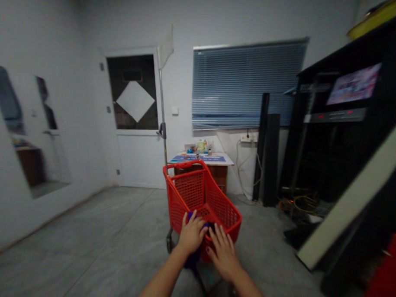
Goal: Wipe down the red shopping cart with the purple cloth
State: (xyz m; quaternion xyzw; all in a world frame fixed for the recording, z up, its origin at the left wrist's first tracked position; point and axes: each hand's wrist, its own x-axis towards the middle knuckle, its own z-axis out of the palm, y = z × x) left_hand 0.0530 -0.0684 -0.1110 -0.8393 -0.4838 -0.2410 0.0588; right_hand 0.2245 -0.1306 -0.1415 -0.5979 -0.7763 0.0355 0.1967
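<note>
A red plastic shopping cart (196, 189) with a mesh basket stands on the grey floor in front of me. My left hand (191, 235) rests on its near rim, fingers curled over a dark blue handle part (191, 216). Just to the right, my right hand (223, 250) lies on the same near edge with its fingers stretched out and slightly spread. A metal pole with a white flag (165, 45) rises from the cart's far left corner.
A small desk (202, 159) with bottles stands under a window with blue blinds (245, 85). A white door (135, 120) is at the back left. A black shelf unit (347, 140) and leaning board (352, 193) fill the right; cables lie on the floor there.
</note>
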